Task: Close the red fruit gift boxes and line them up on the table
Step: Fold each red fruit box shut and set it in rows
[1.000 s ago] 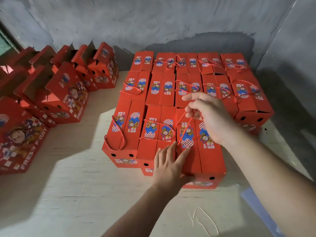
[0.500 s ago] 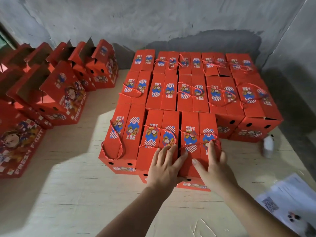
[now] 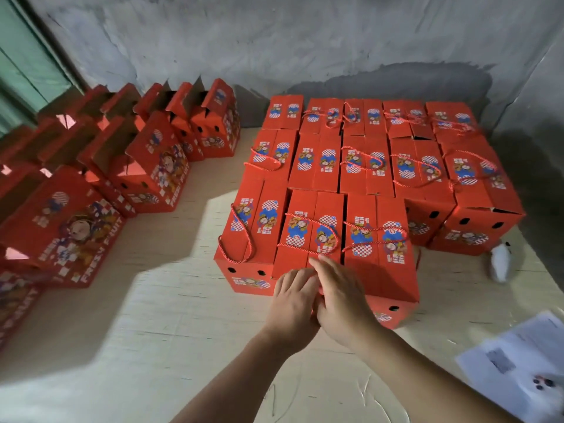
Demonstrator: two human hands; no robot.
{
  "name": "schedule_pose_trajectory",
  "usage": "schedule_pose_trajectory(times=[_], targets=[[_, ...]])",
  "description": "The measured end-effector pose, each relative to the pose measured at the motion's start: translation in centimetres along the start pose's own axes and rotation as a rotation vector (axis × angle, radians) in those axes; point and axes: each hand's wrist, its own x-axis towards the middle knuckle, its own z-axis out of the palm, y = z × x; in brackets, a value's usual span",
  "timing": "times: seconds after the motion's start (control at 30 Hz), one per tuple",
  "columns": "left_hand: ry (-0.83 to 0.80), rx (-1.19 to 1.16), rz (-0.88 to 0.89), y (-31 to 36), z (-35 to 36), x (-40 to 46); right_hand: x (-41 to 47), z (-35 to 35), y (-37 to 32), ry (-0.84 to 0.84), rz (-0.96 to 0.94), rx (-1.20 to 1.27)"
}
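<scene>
Several closed red fruit gift boxes (image 3: pixel 320 166) stand packed in rows on the pale table (image 3: pixel 146 325), rope handles lying on their lids. The nearest row holds three boxes; the rightmost one (image 3: pixel 381 239) sticks out slightly toward me. My left hand (image 3: pixel 294 303) lies with straight fingers against the front of the middle front box (image 3: pixel 311 233). My right hand (image 3: pixel 341 297) lies beside it, fingers extended over that box's front top edge, partly overlapping the left. Several open boxes (image 3: pixel 152 166) with raised flaps stand in a line at the left.
A grey concrete wall (image 3: pixel 305 41) runs behind the boxes. White printed paper (image 3: pixel 518 370) lies at the near right corner. A small white object (image 3: pixel 500 261) lies at the right of the closed boxes. Bare table lies in front of me.
My right hand let go of the rope handle, pressed the rightmost front box, then slid left to meet my left hand. The view pulled back and shifted left.
</scene>
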Motion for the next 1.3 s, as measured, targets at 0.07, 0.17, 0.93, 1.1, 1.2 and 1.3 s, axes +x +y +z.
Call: schedule_pose_trajectory(times=[0.07,0.17,0.93,1.1,1.2,1.3], targets=[[0.05,0.003,-0.107,-1.8,-1.9,-1.9,1.0,1.4,-2.9,-0.041,-0.047,0.07],[0.069,0.028,-0.26,-5.5,-5.4,-4.3,3.3,3.8,-7.3,-0.112,-0.128,0.146],[0.213,0.35,-1.174,-46.6,-33.0,-4.4,14.0,13.3,-14.3,-0.064,-0.219,-0.548],[0.384,0.286,-1.043,-49.5,-33.3,-4.9,14.0,13.8,-14.7,-0.006,-0.217,-0.532],[0.379,0.323,-0.963,-48.5,-32.4,-4.9,13.9,13.6,-15.0,-0.014,-0.214,-0.534],[0.33,0.247,-0.939,-45.7,-30.9,-4.9,13.9,13.5,-15.4,-0.021,-0.184,-0.549]])
